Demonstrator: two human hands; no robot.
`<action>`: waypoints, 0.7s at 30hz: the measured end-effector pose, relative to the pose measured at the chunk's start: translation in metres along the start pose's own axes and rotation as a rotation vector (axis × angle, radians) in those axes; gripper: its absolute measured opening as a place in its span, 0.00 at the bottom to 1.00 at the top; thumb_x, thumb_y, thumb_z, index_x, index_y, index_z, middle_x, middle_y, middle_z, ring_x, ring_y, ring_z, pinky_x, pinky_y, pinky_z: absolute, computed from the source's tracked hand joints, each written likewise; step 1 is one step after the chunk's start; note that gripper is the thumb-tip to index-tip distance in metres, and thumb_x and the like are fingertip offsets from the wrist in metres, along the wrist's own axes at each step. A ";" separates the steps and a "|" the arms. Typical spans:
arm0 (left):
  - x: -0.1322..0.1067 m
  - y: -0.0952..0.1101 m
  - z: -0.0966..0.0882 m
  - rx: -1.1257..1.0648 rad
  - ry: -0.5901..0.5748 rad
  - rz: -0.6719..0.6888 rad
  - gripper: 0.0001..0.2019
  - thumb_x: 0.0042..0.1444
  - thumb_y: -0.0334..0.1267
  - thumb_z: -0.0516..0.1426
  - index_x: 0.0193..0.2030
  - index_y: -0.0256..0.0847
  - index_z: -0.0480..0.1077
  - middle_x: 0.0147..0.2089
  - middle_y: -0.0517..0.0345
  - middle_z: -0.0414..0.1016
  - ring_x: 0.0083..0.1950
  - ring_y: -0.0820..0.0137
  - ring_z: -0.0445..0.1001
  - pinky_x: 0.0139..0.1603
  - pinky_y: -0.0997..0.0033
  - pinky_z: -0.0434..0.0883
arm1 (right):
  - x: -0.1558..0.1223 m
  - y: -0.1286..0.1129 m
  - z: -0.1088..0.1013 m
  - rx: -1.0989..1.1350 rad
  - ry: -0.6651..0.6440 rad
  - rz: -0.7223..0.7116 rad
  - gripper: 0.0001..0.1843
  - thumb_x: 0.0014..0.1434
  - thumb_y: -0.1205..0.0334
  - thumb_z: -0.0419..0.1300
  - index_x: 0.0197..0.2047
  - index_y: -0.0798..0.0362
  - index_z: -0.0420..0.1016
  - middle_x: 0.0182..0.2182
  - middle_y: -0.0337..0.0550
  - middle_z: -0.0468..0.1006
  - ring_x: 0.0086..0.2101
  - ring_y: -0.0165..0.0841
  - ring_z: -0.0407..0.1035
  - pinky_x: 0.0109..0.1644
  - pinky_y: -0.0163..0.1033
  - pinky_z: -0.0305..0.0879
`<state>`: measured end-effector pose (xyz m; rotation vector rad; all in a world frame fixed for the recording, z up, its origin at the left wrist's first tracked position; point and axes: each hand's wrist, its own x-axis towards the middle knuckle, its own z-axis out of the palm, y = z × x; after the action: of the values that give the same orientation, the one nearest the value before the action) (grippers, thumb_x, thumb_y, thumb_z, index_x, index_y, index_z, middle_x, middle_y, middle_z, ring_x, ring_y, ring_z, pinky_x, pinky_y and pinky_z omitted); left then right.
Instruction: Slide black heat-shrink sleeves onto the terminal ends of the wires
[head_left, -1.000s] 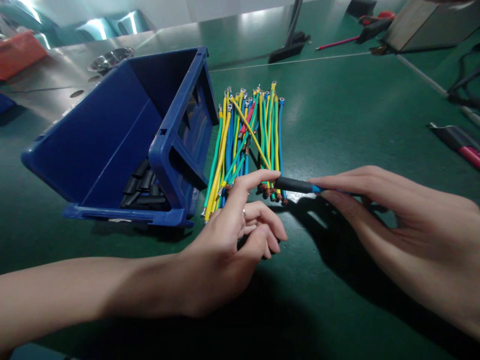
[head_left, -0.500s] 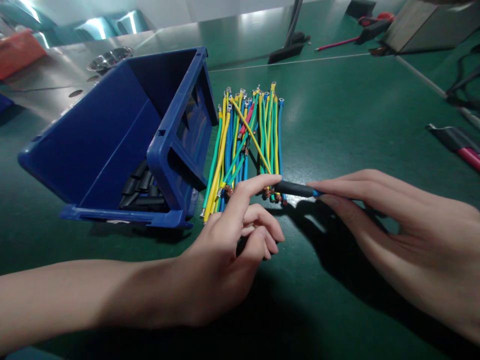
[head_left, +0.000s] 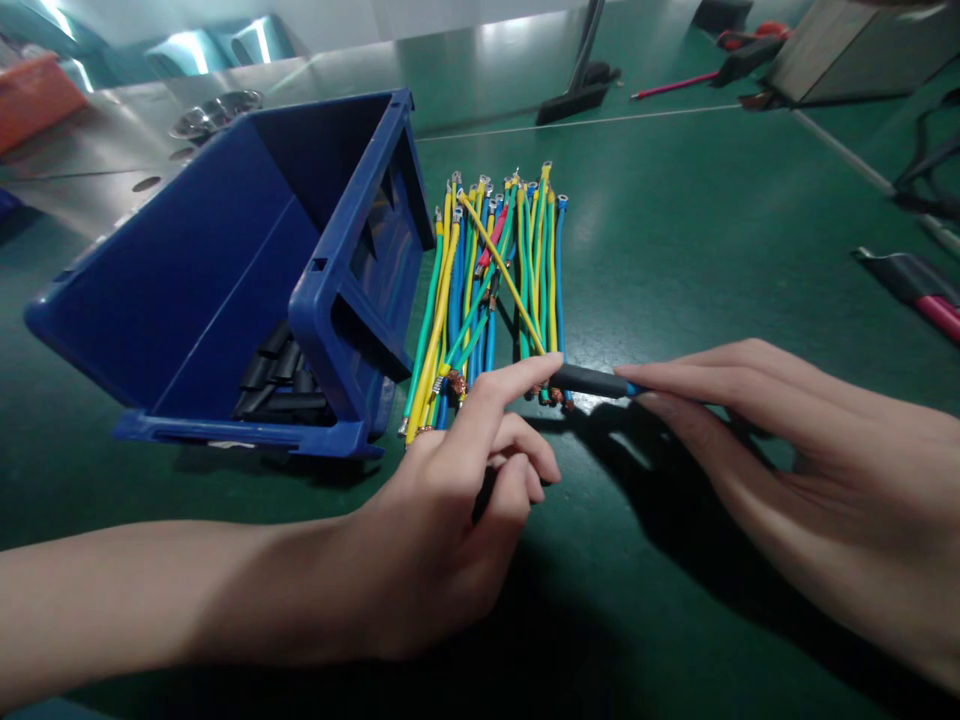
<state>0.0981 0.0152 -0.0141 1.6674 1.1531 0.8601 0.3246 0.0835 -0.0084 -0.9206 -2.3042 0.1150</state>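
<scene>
The black sleeve (head_left: 589,380) is up between the two hands above the table (head_left: 712,240), seemingly over the end of a blue wire (head_left: 634,389) — how deep, I cannot tell. The right hand (head_left: 802,450) pinches that wire; the left hand (head_left: 457,490) touches the sleeve's far end with a straight index finger, its other fingers loosely curled. Beyond, several wires (head_left: 553,280) show bare copper ends, apparently unsleeved, and loose sleeves (head_left: 281,380) remain in the bin (head_left: 225,220).

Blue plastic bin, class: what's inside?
Several short black tubes lie at the bottom of the blue plastic bin, near its front; whatever its right front corner covers cannot be seen.
</scene>
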 end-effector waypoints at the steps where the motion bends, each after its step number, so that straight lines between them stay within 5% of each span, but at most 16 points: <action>1: 0.000 0.000 0.000 0.011 -0.004 0.005 0.28 0.72 0.26 0.47 0.72 0.56 0.47 0.43 0.63 0.74 0.41 0.76 0.76 0.47 0.72 0.72 | 0.000 0.000 0.000 -0.001 0.002 -0.004 0.07 0.68 0.66 0.58 0.46 0.49 0.76 0.37 0.38 0.81 0.35 0.26 0.75 0.41 0.29 0.69; 21: 0.001 -0.001 -0.004 0.015 -0.004 0.018 0.27 0.72 0.25 0.48 0.72 0.53 0.51 0.42 0.64 0.78 0.39 0.78 0.78 0.45 0.79 0.73 | -0.007 0.001 0.000 0.043 0.001 0.023 0.15 0.68 0.70 0.57 0.53 0.45 0.76 0.41 0.36 0.81 0.36 0.24 0.75 0.38 0.29 0.68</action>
<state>0.0944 0.0179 -0.0133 1.6928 1.1459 0.8612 0.3289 0.0799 -0.0119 -0.9255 -2.2815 0.1730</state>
